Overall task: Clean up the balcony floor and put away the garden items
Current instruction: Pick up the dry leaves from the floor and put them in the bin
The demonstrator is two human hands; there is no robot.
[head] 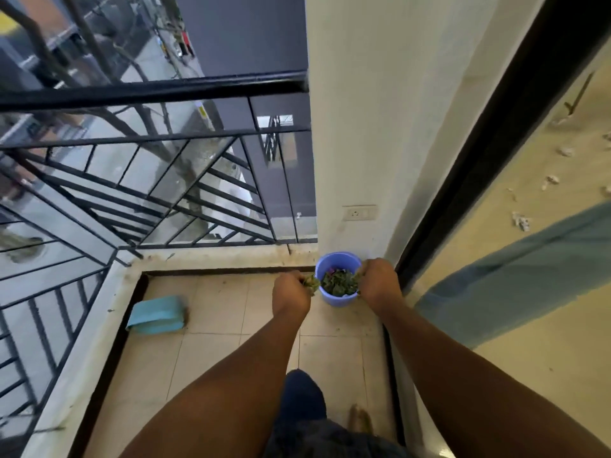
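The blue bucket (pixel 337 279), half full of leaves (pixel 340 282), stands in the floor's far right corner at our 12 o'clock, and our left hand (pixel 291 292), clenched on leaves at its 9 o'clock rim, and right hand (pixel 380 280), gripping leaves at 3 o'clock, are equally near.

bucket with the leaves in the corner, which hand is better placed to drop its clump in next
Right, probably. The right hand holds its leaves at the rim of the blue bucket, partly over the opening. The left hand grips its leaf clump just outside the left wall, so it must shift right first.
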